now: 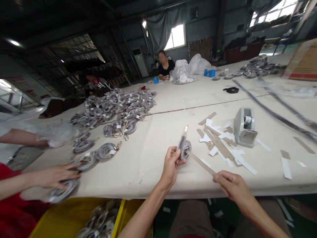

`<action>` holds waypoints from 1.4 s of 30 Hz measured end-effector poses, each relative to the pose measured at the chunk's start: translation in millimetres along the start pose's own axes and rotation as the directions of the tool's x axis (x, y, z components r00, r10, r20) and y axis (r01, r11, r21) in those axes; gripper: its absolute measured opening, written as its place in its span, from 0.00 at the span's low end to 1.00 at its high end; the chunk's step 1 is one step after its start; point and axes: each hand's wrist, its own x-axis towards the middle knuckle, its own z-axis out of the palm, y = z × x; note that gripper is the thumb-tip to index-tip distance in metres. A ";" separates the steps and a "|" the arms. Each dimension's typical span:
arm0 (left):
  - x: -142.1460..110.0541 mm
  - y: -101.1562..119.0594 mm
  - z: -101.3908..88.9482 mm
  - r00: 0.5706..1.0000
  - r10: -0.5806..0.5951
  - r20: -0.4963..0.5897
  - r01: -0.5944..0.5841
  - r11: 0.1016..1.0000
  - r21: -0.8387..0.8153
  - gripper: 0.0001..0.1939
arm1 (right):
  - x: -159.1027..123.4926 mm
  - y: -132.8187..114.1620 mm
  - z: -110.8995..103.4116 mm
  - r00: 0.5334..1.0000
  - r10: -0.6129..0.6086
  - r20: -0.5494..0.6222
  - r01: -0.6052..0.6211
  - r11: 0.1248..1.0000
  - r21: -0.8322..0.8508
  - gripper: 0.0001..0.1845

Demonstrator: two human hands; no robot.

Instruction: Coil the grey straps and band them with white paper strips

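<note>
My left hand (171, 165) grips a small coiled grey strap (184, 148) with a metal clasp sticking up, held just above the table's near edge. My right hand (231, 185) pinches the near end of a brown paper strip (201, 164) that runs up to the coil. Just beyond lies a scatter of brown and white paper strips (223, 142), with a grey tape dispenser (244, 127) beside it.
A big heap of coiled straps (116, 107) covers the table's left middle. A co-worker's hands (55, 173) at the left press on coils. Yellow bins (74, 218) with coils stand below the edge. A seated person (165, 66) and white bags (183, 71) are at the far end.
</note>
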 end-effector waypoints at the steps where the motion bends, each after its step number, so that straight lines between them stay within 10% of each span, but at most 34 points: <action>1: -1.9 -1.6 3.2 1.000 0.009 -0.002 -0.009 1.000 -0.001 0.20 | 4.2 -3.9 4.0 1.000 -0.016 0.002 0.016 1.000 0.003 0.29; 8: -18.1 -16.7 22.7 0.984 -0.096 0.152 0.098 0.995 -0.010 0.28 | 41.0 -30.7 30.7 0.970 -0.243 -0.001 0.242 0.966 0.091 0.25; 28: -9.7 -5.0 23.9 0.946 -0.156 0.286 0.097 0.973 0.210 0.20 | 19.4 -19.9 23.5 0.953 -0.299 0.045 0.289 0.945 0.152 0.26; 32: -8.7 -0.6 23.0 0.946 -0.171 0.276 0.116 0.972 0.203 0.21 | 16.6 -9.9 15.5 0.810 -0.587 -0.016 0.584 0.808 -0.070 0.11; 38: -10.4 3.4 24.4 0.911 -0.155 0.381 0.011 0.935 0.354 0.19 | 20.2 -39.0 -5.0 0.336 -0.911 0.239 0.851 0.185 -0.491 0.13; 42: -11.1 0.3 23.7 0.890 -0.120 0.439 -0.169 0.808 0.565 0.13 | 25.4 -47.0 -12.4 0.301 -0.895 0.330 0.828 0.074 -0.555 0.11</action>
